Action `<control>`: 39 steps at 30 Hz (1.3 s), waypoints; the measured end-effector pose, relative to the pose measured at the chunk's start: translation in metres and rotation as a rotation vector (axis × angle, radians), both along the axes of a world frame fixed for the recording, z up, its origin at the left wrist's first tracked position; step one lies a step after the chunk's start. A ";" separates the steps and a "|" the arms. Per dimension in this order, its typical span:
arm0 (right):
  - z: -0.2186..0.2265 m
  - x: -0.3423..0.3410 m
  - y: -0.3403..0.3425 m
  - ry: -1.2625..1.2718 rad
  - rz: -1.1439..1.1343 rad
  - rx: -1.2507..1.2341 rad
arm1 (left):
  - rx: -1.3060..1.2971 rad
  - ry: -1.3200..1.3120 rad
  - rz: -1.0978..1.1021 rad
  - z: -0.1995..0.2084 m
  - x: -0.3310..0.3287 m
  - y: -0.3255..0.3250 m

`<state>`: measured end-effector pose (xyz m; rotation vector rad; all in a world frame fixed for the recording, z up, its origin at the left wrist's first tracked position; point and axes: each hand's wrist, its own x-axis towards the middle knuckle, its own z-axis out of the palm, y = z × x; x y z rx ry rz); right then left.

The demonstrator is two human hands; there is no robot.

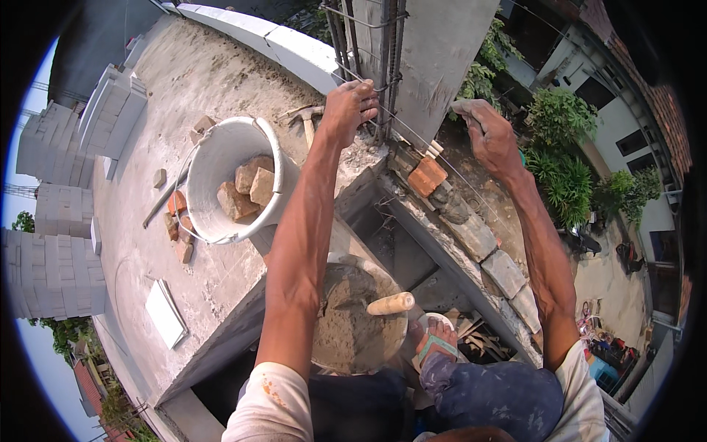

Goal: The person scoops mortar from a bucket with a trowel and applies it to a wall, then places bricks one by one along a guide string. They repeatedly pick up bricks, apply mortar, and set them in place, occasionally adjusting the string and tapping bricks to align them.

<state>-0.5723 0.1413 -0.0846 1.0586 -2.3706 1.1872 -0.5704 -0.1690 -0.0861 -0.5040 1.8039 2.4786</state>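
Against ribbed steel rebar (pixel 388 66), left hand (pixel 347 109) (gritty, mortar-dusted).

White bucket (pixel 228 158) holds brown brick pieces (pixel 247 191); grey mortar (pixel 353 324) fills the pan beside an orange brick (pixel 427 175).

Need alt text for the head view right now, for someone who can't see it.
Seen from above on a rooftop, the left hand rests by steel rebar on a wall top, while the right hand holds a grey lump above a brick course. A white bucket holds brick pieces; a mortar pan sits below.
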 end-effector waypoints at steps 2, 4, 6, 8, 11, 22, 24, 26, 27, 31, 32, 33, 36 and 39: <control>0.000 0.000 -0.004 -0.229 0.078 -0.117 | -0.084 -0.033 -0.006 0.005 -0.001 -0.004; -0.006 -0.002 -0.003 -0.600 0.135 -0.326 | -0.172 -0.020 -0.030 0.001 -0.006 -0.012; -0.007 -0.006 0.004 -0.582 0.131 -0.302 | -0.070 -0.030 -0.050 -0.001 -0.007 -0.015; -0.007 -0.010 0.003 -0.528 0.086 -0.264 | 0.056 -0.063 -0.040 -0.003 -0.008 -0.013; -0.002 -0.020 0.001 -0.442 0.004 -0.197 | 0.242 -0.055 -0.014 -0.007 -0.015 -0.010; 0.001 -0.016 -0.003 -0.486 -0.112 -0.209 | 0.141 -0.118 0.082 -0.029 -0.029 -0.021; 0.001 -0.026 0.004 -0.364 -0.141 -0.073 | 0.139 -0.075 0.077 -0.020 -0.029 -0.016; 0.002 -0.031 0.005 -0.285 -0.146 -0.009 | 0.104 -0.034 0.075 -0.019 -0.029 -0.018; 0.003 -0.033 0.005 -0.268 -0.141 -0.008 | 0.075 -0.017 0.073 -0.020 -0.029 -0.019; 0.001 -0.031 0.006 -0.480 -0.051 -0.146 | 0.180 -0.059 0.123 -0.020 -0.019 -0.010; 0.003 -0.029 0.003 -0.498 -0.058 -0.136 | 0.233 -0.087 0.104 -0.024 -0.022 -0.017; 0.005 -0.028 0.000 -0.517 -0.065 -0.125 | 0.285 -0.115 0.086 -0.027 -0.027 -0.027; 0.007 -0.041 -0.001 -0.549 -0.103 -0.143 | 0.200 -0.017 0.035 -0.030 -0.036 -0.029; 0.006 -0.051 0.008 -0.494 -0.126 -0.106 | 0.192 0.020 0.037 -0.039 -0.031 -0.013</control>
